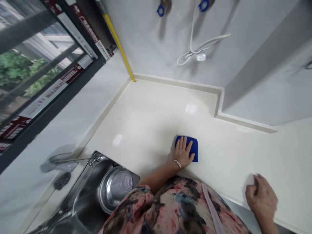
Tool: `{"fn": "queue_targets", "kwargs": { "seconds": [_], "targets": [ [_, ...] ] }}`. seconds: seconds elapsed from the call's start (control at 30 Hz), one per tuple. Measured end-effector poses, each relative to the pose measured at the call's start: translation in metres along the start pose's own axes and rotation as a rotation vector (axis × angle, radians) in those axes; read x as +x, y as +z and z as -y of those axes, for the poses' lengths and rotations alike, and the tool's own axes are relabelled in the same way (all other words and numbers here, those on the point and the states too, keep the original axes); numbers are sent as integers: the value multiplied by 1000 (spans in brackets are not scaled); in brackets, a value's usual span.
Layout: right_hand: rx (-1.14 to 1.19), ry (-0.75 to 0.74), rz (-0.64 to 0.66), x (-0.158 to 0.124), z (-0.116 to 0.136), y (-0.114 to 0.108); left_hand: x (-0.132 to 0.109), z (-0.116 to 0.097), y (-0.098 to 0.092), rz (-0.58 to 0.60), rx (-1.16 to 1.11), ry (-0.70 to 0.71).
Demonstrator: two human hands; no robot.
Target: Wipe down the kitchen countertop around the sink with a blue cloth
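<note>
A folded blue cloth (pixel 194 150) lies on the cream countertop (pixel 151 110). My left hand (pixel 182 151) rests flat on top of it, fingers spread, with a bracelet around the wrist. Part of the cloth is hidden beneath the palm. Off to the right, my right hand (pixel 262 198) hovers at or just above the counter near its front edge. Its fingers are loosely curled, the thumb stands apart from them, and no object shows in it.
A steel sink (pixel 85 201) at lower left holds a round metal strainer pan (pixel 119 185), beside a faucet (pixel 94 159). A black mesh scrubber (pixel 62 181) sits left of it. A yellow pipe (pixel 119 45) meets the back corner; a white cable (pixel 195 52) hangs on the wall.
</note>
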State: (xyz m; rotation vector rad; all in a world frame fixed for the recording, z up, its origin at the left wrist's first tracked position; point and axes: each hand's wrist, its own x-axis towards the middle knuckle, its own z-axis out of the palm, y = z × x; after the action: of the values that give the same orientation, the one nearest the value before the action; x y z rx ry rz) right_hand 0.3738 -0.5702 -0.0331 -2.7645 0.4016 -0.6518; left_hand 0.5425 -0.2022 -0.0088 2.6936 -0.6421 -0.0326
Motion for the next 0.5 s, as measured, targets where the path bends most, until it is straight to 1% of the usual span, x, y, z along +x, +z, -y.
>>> {"fn": "queue_targets", "kwargs": {
  "seconds": [0.03,0.1,0.23,0.3,0.37,0.43,0.5],
  "targets": [
    [7,-24,4,0,-2,2,9,-2,1,16,-6,42],
    [18,-56,3,-2,-5,5,28,2,-1,35,-18,114],
    [10,-53,-21,-6,-10,12,73,26,-9,18,-42,214],
    [-9,-33,-29,-10,-8,17,99,40,-13,8,-50,194],
    [-44,-4,-45,-15,-1,22,125,57,-17,-5,-58,139],
    [-73,17,-77,-22,12,28,150,75,-23,-29,-70,88],
    [-62,1,-119,-28,28,33,171,95,-30,-63,-83,41]
  ]
}}
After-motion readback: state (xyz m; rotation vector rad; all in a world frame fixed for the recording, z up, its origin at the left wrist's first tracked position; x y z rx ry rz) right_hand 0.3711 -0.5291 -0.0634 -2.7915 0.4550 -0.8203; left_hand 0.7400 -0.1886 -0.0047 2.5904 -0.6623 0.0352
